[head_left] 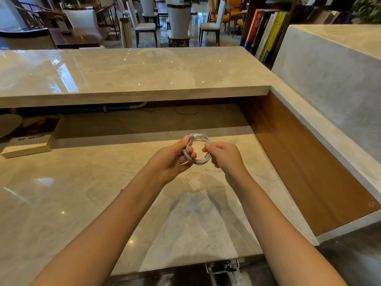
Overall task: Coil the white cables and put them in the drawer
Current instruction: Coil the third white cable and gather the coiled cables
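Now both hands are held out above the marble table (82, 203), and between them is a white cable (198, 149) wound into a small round coil. The left hand (173, 159) holds the left side of the coil: its thumb presses on top, where the strands come together, and its other fingers (190, 150) are curled through the ring from below. The right hand (222, 155) closes on the right side of the coil, with the fingertips pinching the strands near the top. So both hands are closed around the cable, and the coil hangs in the air, not touching the table.

Behind the hands there is a higher marble counter (134, 73), and a dark gap is under it. In this gap, on the left, lies a flat box (28, 144). On the right side a brown wooden panel (299, 162) runs along the table. Farther away some chairs (179, 21) and a row of books (266, 32) are visible. At the near edge of the table, low in the view, a small metal part (224, 266) shows, but I cannot tell what it is
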`<state>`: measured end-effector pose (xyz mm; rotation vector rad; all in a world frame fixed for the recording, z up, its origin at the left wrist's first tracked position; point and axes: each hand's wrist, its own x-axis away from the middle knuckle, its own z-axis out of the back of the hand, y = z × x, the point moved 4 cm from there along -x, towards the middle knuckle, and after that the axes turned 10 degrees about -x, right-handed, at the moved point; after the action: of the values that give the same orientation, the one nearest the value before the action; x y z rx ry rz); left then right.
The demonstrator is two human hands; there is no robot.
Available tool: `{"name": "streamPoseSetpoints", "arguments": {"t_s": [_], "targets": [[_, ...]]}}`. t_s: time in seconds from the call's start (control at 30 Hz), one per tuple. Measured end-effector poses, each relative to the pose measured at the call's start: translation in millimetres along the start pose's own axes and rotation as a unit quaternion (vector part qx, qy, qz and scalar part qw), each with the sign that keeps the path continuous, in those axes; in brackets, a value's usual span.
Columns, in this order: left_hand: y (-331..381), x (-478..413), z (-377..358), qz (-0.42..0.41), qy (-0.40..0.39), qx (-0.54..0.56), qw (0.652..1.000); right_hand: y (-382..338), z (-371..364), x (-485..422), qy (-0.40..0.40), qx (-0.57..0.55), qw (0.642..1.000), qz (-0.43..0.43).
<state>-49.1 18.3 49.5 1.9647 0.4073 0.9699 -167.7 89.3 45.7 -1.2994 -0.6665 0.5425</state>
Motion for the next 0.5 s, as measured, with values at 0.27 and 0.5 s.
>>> {"name": "streamPoseSetpoints", "arguments": {"t_s": [0.27,0.5], "targets": [[-2,1,2,-0.016,-0.036,-0.070,0.997,13,-4,3,-0.016,-0.091,0.993,-0.068],[8,-4,14,-0.279,0.238,-0.458,0.810,16,-7,1,0.001,-0.043,0.999,-0.022]]}}
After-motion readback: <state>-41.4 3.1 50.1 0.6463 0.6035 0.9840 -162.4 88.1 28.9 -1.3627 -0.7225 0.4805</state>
